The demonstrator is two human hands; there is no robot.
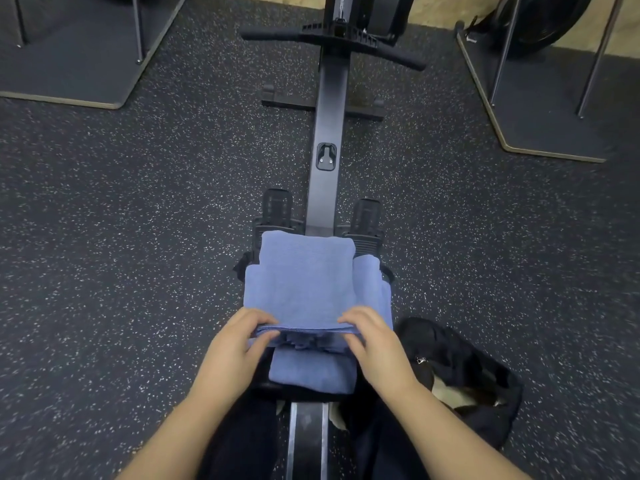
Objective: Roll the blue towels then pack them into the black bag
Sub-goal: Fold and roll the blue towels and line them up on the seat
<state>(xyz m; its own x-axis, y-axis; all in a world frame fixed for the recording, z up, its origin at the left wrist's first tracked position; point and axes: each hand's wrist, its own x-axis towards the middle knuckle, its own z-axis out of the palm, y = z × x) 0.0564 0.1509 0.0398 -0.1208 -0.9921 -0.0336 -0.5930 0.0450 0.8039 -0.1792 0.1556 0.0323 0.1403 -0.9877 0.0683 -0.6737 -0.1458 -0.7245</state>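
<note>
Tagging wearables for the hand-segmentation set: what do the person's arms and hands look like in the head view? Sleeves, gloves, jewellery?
Both forearms are bare right to the bottom edge of the frame, no sleeves visible. The left hand and right hand are bare too: no gloves, and no rings, watch or wristband that I can see. No markings or straps. The only clothing in view is dark trousers on the legs below the arms.

Both forearms are bare to the frame's lower edge, with no sleeves, watch or rings showing. The left grip [239, 341] and right grip [375, 344] wear no gloves. Dark, near-black trousers [239, 441] cover the legs.
</note>
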